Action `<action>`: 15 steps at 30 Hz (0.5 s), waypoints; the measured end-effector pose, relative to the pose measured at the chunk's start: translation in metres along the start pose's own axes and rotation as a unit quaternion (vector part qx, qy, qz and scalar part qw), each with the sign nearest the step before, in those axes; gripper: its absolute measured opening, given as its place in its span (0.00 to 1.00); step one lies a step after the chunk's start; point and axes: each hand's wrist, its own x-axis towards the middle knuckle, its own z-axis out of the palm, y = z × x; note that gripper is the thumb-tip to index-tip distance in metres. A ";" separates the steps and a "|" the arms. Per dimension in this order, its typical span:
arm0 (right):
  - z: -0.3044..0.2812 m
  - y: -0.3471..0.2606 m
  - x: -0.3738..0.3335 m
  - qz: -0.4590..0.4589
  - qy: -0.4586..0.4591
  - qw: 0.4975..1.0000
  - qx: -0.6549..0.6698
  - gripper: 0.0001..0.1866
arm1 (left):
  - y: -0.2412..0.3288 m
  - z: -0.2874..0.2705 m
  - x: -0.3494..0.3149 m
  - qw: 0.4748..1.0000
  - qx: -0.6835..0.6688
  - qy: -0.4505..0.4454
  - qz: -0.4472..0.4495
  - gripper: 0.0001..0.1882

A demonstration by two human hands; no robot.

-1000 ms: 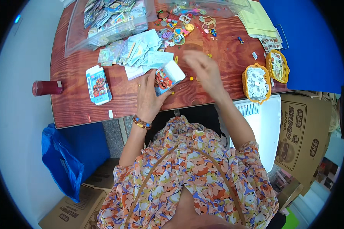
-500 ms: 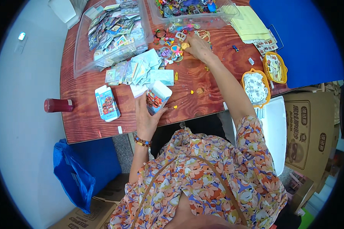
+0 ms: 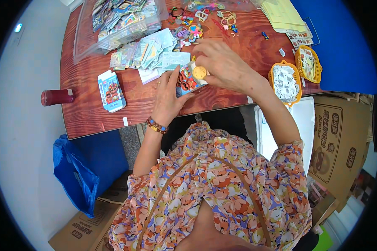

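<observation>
My left hand [image 3: 166, 95] is wrapped round a small blue-and-white printed box [image 3: 186, 83], tilted above the table's near edge. At the box's upper right end, my right hand [image 3: 222, 65] pinches a round yellow disc [image 3: 200, 72], small and biscuit-like. Whether the disc touches the box's opening, I cannot tell. A second box of the same kind [image 3: 112, 93] lies to the left with its flap up. Beyond my hands are a spread of cards [image 3: 157, 50] and a cluster of small colourful trinkets [image 3: 192, 32].
A clear plastic bin [image 3: 125, 35] heaped with small packets stands at the far left. Yellow baskets of paper slips [image 3: 298, 83] sit at the right edge, near yellow envelopes [image 3: 282, 16]. A dark red cylinder [image 3: 58, 96] lies at the left edge; a blue bag [image 3: 75, 175] hangs below.
My right hand has come back from the trinkets toward me, bringing the yellow disc to the box. My left hand has lifted the box slightly farther from me. The view has shifted a little.
</observation>
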 end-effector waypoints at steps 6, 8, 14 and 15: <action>0.010 -0.001 0.001 -0.042 -0.036 0.998 -0.033 0.14 | 0.004 -0.005 -0.002 1.000 -0.002 0.011 0.012 0.48; 0.015 0.012 0.000 -0.064 -0.008 0.994 0.091 0.13 | -0.003 -0.005 -0.002 1.000 -0.011 0.019 0.009 0.48; 0.033 0.083 0.020 0.265 0.047 0.942 0.199 0.13 | -0.006 -0.014 -0.013 1.000 0.011 0.010 -0.025 0.47; 0.042 0.094 0.024 0.263 0.050 0.943 0.198 0.13 | -0.004 -0.014 -0.015 1.000 0.008 0.010 -0.016 0.47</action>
